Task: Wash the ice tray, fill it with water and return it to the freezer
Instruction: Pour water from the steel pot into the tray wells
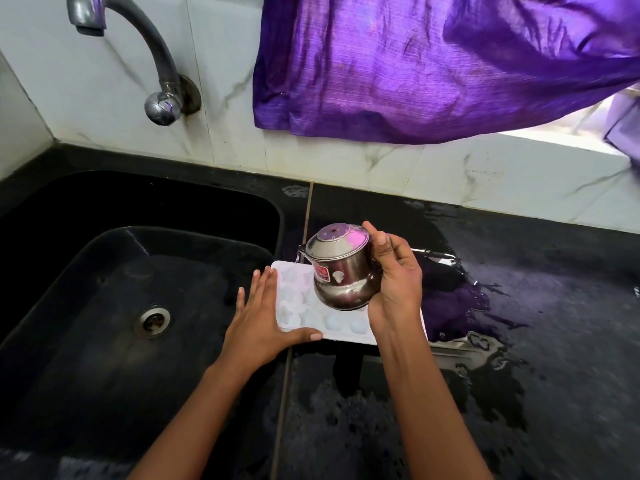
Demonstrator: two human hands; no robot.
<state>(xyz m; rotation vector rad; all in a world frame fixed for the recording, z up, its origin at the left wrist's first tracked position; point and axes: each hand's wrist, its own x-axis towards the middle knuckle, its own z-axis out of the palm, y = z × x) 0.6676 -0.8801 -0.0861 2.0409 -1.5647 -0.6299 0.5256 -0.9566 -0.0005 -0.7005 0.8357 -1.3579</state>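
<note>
the red label on the steel jug (341, 271) is too blurred to read.

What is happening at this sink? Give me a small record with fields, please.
activity: filling the ice tray with water from a steel pot
tray position: flat on the wet black counter, just right of the sink
left hand: fingers straight, steadying the tray's left edge
right hand: grips the pot, tipped over the tray
tap: no water visibly running
background: purple cloth hanging in front of the wall tiles
</note>
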